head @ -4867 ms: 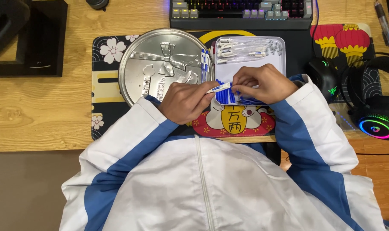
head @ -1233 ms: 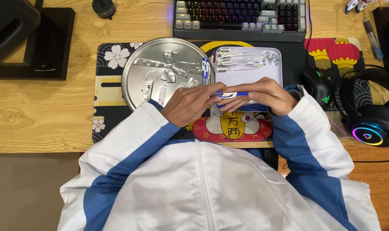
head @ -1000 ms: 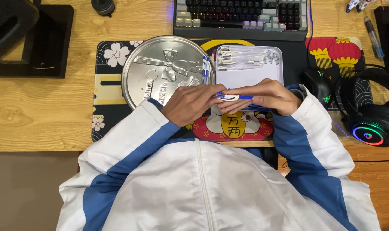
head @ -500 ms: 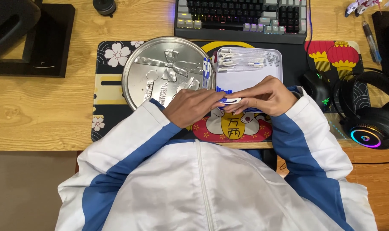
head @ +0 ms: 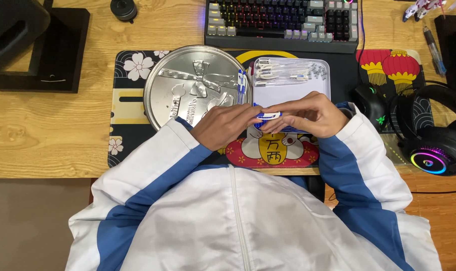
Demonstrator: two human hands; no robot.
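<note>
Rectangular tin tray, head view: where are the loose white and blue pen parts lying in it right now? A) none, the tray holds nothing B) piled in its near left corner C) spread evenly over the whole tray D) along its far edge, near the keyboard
D: the pen parts lie in a row at the far end of the rectangular tin tray, by the keyboard, the middle bare.

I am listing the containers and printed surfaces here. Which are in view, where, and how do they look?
Round tin lid: left on the mat, silver, embossed.
Tray: right of the lid, rectangular, pale, holding pens.
Desk mat: under both, dark, with flowers, lanterns and a cat figure.
</note>
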